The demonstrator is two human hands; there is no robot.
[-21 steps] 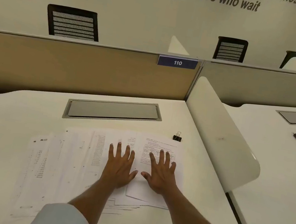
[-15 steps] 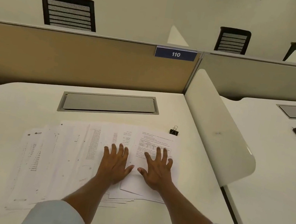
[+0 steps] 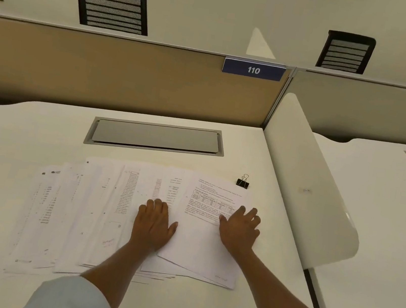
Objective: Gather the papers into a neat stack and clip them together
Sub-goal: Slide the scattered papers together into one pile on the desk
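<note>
Several printed white papers (image 3: pixel 97 211) lie fanned out and overlapping across the white desk (image 3: pixel 11 150). The rightmost sheet (image 3: pixel 199 236) lies on top, slightly turned. My left hand (image 3: pixel 152 221) rests flat on the middle sheets, fingers together and bent a little at the tips. My right hand (image 3: pixel 239 227) presses on the right edge of the top sheet, fingers spread. A small black binder clip (image 3: pixel 242 182) stands on the desk just beyond the top sheet's far right corner, apart from both hands.
A grey cable hatch (image 3: pixel 155 137) is set into the desk behind the papers. A tan partition (image 3: pixel 119 71) with a blue "110" label closes the back. A white curved divider (image 3: pixel 306 181) borders the right side; another desk lies beyond it.
My right hand has slid rightward to the top sheet's right edge. My left hand's fingers have drawn together. The hands are now further apart.
</note>
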